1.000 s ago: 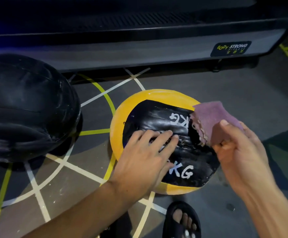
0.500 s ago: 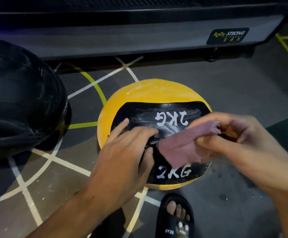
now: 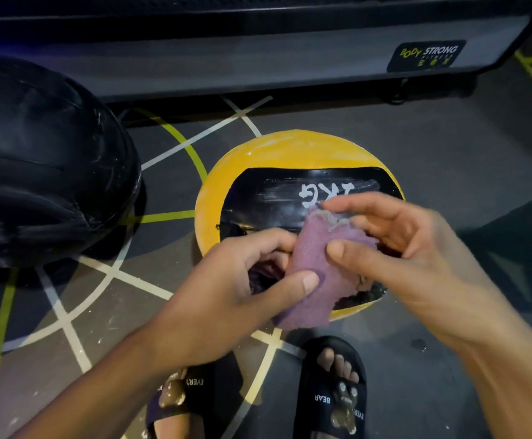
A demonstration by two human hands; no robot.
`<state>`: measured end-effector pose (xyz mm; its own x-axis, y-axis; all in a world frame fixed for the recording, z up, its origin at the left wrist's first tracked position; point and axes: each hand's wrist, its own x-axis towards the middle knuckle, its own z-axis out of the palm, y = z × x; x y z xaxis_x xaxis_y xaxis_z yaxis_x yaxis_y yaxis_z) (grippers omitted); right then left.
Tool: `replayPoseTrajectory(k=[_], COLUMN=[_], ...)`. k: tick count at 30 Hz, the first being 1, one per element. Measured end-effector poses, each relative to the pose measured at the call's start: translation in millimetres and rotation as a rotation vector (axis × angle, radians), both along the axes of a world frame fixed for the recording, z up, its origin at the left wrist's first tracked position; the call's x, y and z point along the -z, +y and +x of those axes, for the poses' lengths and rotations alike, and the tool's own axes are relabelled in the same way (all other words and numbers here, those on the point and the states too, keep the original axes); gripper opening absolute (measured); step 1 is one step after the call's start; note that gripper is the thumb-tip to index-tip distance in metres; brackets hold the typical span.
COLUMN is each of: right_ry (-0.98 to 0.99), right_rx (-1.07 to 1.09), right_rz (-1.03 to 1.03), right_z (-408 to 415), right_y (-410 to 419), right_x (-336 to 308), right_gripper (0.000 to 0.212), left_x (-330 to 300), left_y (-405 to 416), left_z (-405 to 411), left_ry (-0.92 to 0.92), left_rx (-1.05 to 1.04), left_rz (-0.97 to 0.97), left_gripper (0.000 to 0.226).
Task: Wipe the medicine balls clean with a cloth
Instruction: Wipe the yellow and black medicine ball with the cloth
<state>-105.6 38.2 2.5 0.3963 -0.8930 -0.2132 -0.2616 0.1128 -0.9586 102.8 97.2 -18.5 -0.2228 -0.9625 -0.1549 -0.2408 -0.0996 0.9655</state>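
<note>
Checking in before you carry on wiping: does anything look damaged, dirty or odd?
The purple cloth, held in both hands above the yellow-and-black medicine ball, has a frayed, grey-soiled top edge. The ball's black panel shows whitish smears beside the "KG" marking.

Above the yellow medicine ball (image 3: pixel 277 153), both hands pinch the purple cloth (image 3: pixel 313 274): left hand (image 3: pixel 226 293) beside its lower edge, right hand (image 3: pixel 416 248) seemingly higher up.

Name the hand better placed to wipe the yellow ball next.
Right, probably. The right hand holds the cloth from over the ball's black panel; the left hand pinches its nearer edge.
</note>
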Motion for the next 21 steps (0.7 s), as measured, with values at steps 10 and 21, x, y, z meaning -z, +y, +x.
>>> replayPoseTrajectory(k=[10, 21], right_ry=[-0.461, -0.420], right_rx=[0.053, 0.200], right_rz=[0.634, 0.316], right_z=[16, 36], right_y=[67, 54], right_x=[48, 42], right_gripper=[0.078, 0.033], left_x=[7, 13], left_y=[25, 7], left_z=[7, 24], left_ry=[0.384, 0.354], left_rx=[-0.023, -0.146], left_rz=[0.183, 0.278], left_gripper=[0.025, 0.026])
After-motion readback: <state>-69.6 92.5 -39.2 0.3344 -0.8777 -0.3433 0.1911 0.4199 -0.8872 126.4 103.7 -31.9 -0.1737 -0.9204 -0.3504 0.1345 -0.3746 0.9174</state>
